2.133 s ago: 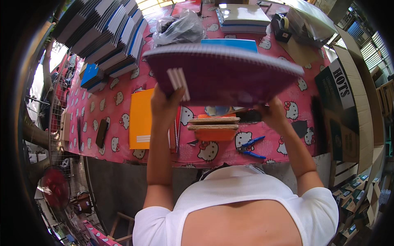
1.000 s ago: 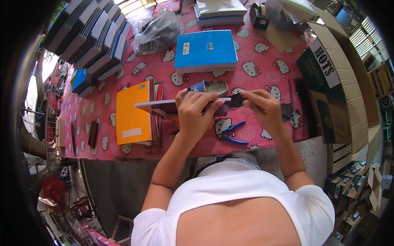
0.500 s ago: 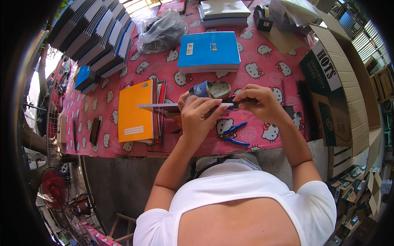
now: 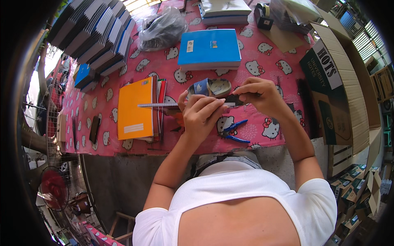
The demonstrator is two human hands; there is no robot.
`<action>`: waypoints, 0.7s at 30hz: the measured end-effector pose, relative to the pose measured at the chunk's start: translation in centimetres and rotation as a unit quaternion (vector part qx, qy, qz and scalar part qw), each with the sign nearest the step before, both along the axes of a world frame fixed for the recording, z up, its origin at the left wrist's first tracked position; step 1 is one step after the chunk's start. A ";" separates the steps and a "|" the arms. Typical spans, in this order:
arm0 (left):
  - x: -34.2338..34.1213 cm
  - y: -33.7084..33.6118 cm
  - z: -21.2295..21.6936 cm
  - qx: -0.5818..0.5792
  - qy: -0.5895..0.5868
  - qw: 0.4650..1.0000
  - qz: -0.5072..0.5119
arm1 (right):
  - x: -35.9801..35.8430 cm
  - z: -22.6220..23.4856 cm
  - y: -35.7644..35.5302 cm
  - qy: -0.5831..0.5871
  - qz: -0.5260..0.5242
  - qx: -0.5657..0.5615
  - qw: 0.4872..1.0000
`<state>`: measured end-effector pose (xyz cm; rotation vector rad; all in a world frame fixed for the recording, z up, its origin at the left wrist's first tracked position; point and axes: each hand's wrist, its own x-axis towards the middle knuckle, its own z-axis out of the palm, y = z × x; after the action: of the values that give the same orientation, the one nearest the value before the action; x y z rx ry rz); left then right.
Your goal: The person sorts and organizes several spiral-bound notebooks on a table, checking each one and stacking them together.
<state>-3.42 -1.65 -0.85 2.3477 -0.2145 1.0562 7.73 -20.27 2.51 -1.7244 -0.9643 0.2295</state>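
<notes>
Left hand (image 4: 201,117): fingers curled, pinching a thin flat booklet (image 4: 158,105) by its right end, held level above the table's near edge.
Right hand (image 4: 260,95): fingertips pressed together on a small dark object (image 4: 234,99), too small to identify.
Tape roll (image 4: 210,87): blue, round, just behind both hands.
Cloth (image 4: 266,61): pink, glossy, cartoon-cat print.
Pliers (image 4: 233,132): blue-handled, near edge.

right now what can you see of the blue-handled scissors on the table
The blue-handled scissors lie flat on the pink patterned tablecloth near the table's front edge, just below the person's hands. Two blue handles show, spread apart in a V, so they look partly open; the blades are mostly hidden under the left hand. The handles look like plastic. Nothing grips them: the right hand is above and apart, and whether the left hand touches them cannot be told.
</notes>
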 end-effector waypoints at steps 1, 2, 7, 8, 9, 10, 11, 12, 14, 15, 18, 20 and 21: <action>-0.3 0.1 -0.4 0.021 -0.036 0.999 -0.010 | -0.2 0.1 -0.2 0.001 0.001 -0.001 1.000; -0.8 0.2 -0.8 0.019 -0.033 0.999 -0.009 | -0.3 0.1 -0.5 0.021 0.038 -0.029 0.999; -3.5 0.4 -3.2 0.085 -0.069 0.993 -0.043 | -1.9 0.2 -0.6 0.006 0.113 -0.099 0.989; -3.7 0.4 -3.2 0.092 -0.073 0.992 -0.047 | -2.0 0.2 -0.7 0.006 0.112 -0.099 0.989; -3.7 0.3 -3.1 0.086 -0.070 0.992 -0.052 | -2.1 0.0 -0.7 0.005 0.113 -0.091 0.989; -3.7 0.2 -3.1 0.086 -0.070 0.992 -0.052 | -2.2 -0.1 -0.7 0.004 0.114 -0.083 0.990; -3.6 0.2 -3.0 0.083 -0.068 0.993 -0.055 | -2.3 0.0 -0.7 0.004 0.115 -0.083 0.990; -3.6 0.2 -2.9 0.080 -0.066 0.993 -0.057 | -2.3 0.1 -0.7 -0.012 0.121 -0.078 0.990; -3.4 0.3 -2.5 0.070 -0.062 0.994 -0.059 | -2.5 0.3 -0.8 -0.028 0.127 -0.073 0.989; -3.2 0.3 -2.2 0.059 -0.058 0.995 -0.062 | -2.7 0.4 -0.9 -0.065 0.113 -0.075 0.989; -2.0 -0.2 -0.9 0.005 -0.035 0.999 -0.040 | -3.3 0.7 -1.0 -0.116 0.066 -0.103 0.986; -1.2 -0.3 -0.1 -0.012 -0.022 0.999 -0.029 | -3.5 1.1 -0.8 -0.130 0.031 -0.129 0.983; -0.8 -0.3 0.5 -0.025 0.014 1.000 -0.006 | -3.6 1.8 -0.3 -0.063 0.000 -0.151 0.986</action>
<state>-4.24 -1.99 -0.31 2.3121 -0.1879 1.0111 4.17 -20.61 4.32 -2.0369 -1.0627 0.2800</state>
